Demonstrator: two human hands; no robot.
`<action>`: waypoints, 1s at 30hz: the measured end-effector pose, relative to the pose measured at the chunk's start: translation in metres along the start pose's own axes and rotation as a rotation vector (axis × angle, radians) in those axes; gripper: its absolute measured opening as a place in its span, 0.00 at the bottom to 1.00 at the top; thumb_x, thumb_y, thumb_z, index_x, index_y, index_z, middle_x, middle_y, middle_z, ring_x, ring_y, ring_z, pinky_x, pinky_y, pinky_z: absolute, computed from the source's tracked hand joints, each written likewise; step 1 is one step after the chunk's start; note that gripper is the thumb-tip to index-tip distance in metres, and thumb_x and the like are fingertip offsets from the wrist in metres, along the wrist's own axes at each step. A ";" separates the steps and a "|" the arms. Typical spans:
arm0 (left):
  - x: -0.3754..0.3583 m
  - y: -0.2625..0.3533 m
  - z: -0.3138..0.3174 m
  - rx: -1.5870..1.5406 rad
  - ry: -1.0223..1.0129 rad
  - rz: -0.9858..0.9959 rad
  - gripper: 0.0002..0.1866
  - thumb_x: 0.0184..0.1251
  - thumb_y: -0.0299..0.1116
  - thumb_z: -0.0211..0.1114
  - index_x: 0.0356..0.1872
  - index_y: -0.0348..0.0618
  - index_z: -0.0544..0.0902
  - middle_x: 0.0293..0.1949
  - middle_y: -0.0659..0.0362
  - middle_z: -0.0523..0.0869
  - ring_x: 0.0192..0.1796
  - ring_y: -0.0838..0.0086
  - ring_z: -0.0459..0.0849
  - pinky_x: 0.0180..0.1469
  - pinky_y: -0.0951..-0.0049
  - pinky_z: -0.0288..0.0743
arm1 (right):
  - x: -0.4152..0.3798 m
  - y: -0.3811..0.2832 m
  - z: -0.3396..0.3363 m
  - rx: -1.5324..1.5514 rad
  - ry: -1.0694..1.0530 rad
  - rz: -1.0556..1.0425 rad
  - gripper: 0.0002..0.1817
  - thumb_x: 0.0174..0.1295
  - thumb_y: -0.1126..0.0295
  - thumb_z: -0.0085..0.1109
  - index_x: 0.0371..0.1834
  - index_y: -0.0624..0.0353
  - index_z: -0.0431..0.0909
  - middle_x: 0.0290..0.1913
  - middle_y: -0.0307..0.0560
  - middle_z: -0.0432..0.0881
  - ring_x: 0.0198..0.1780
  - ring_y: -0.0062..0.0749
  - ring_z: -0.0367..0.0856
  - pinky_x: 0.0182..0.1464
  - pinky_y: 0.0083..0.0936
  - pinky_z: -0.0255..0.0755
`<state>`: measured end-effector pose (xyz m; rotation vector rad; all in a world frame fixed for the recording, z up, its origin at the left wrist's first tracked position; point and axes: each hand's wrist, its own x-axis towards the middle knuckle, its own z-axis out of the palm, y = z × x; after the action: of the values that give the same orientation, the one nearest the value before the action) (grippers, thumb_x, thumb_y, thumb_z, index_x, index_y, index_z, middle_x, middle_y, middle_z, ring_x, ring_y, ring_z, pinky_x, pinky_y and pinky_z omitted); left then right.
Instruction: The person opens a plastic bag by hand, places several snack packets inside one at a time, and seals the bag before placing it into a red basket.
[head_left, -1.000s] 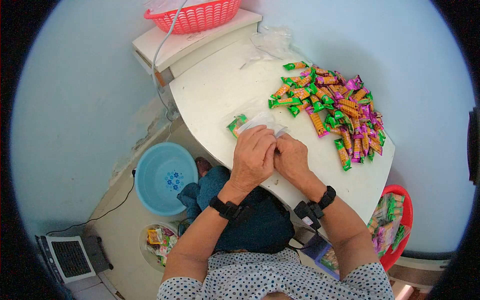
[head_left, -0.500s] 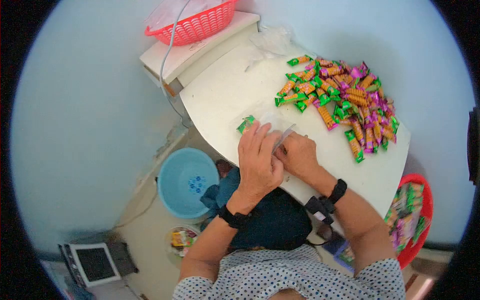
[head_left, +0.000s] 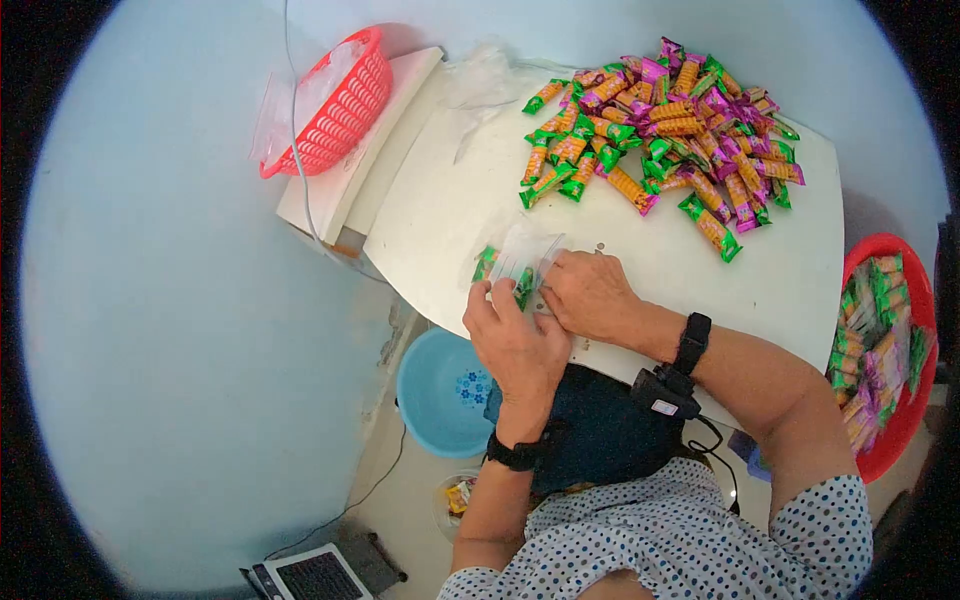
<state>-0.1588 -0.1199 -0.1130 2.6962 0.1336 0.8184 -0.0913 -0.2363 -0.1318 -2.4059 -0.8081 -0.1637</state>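
Both hands are in close together over the white table, and they're busy with one transparent bag near its front edge! Left hand comes up from below, fingers bent over the bag's near side, apparently gripping the film; right hand works in from the right, fingers curled tight, seemingly pinching the bag's right-hand edge. Green-ended packets show through the plastic, though how many is impossible to tell from here.

What does good handling call for? A light but firm pinch, most likely: thin film slips and creases easily, so the left hand would do well to steady the packets flat while the right takes only the edge, drawn straight and smooth, with no packet corner caught in it. Squeeze too hard and whatever is inside could crack.

Now look at the pose! The left wrist runs nearly in line with its forearm, thumb set towards the other hand; the right forearm slants in across the table's edge, knuckles up, fingertips partly hidden. Beyond them sits the big pile of packets, well apart from both hands and heaped towards the wall
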 end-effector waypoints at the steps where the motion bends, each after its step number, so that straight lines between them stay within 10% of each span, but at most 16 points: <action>1: 0.000 0.002 -0.001 0.011 -0.025 -0.010 0.26 0.47 0.22 0.66 0.54 0.35 0.76 0.57 0.38 0.74 0.60 0.43 0.73 0.63 0.49 0.69 | 0.000 0.000 0.001 -0.011 -0.009 0.001 0.09 0.56 0.67 0.60 0.34 0.62 0.83 0.38 0.54 0.84 0.40 0.49 0.86 0.41 0.44 0.81; 30: 0.007 -0.003 0.005 0.064 -0.015 0.044 0.17 0.56 0.19 0.64 0.49 0.36 0.77 0.46 0.46 0.76 0.48 0.48 0.80 0.47 0.54 0.78 | -0.008 -0.002 0.006 -0.067 0.099 -0.126 0.11 0.56 0.65 0.61 0.36 0.61 0.81 0.36 0.50 0.82 0.40 0.44 0.83 0.38 0.39 0.80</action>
<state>-0.1506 -0.1177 -0.1142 2.7734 0.0987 0.8203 -0.0997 -0.2352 -0.1383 -2.3887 -0.9210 -0.3617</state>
